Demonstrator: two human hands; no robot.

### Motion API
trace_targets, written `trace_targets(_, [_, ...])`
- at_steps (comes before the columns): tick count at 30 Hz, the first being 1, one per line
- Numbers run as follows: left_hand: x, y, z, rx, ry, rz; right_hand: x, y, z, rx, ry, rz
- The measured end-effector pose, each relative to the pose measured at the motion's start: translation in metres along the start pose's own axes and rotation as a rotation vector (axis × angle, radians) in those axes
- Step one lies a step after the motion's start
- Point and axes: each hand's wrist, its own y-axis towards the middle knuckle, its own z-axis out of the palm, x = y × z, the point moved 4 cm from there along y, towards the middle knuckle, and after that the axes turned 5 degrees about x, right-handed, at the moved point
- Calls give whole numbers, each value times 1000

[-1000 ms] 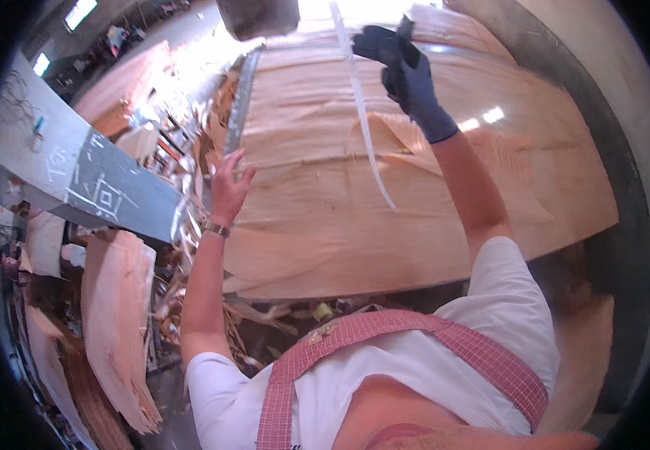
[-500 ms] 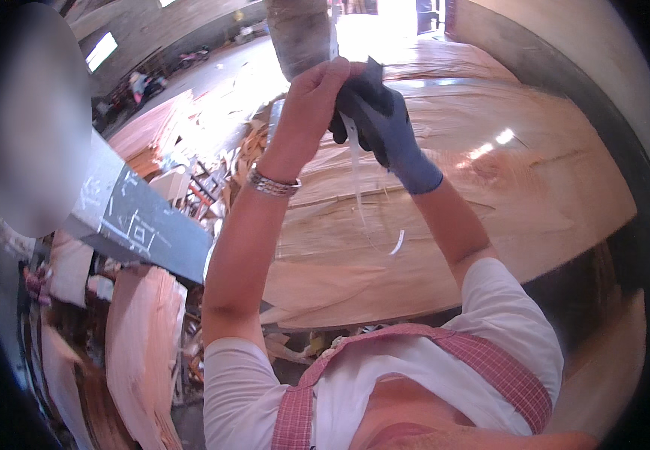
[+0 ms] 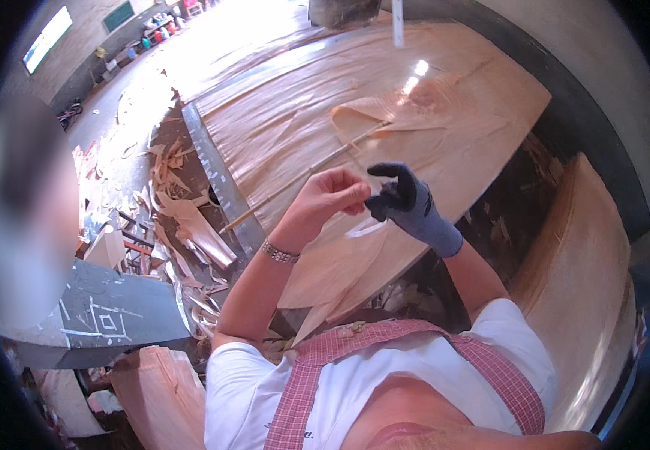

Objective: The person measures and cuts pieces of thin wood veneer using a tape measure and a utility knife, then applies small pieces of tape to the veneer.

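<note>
In front of my chest, above the sheet-covered table, my two hands face each other, almost touching. My left hand [image 3: 332, 196], bare with a metal band at the wrist, is closed in a pinch; whatever its fingertips hold is too small to make out. My right hand [image 3: 409, 206] wears a blue-grey glove with dark fingers. Its index finger and thumb bend toward the left fingertips, the other fingers curled; anything in them is hidden. A pale, glossy strip [image 3: 366, 226] shows just below the hands; I cannot tell whether they hold it.
Thin wood veneer sheets [image 3: 280, 135] cover the wide table, with a curled flap [image 3: 370, 116] on top. A dark hanging object [image 3: 344, 11] and white strip [image 3: 398, 22] are overhead. Veneer scraps [image 3: 190, 217] litter the left; a grey beam [image 3: 122, 300] and blurred person stand there. Stacked sheets [image 3: 580, 300] rise right.
Both hands have come down from the dark hanging object toward my chest and stay close together. The view has shifted, showing more of the table's left edge and the stack at right.
</note>
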Motion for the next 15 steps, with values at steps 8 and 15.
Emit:
trace_targets(8, [25,-97,-9,269,368,-215,1,-68,98,148,-394,124])
trace_targets(15, [-13,-231,-125,-197,487,-108,22,-106,159,278,-179,445])
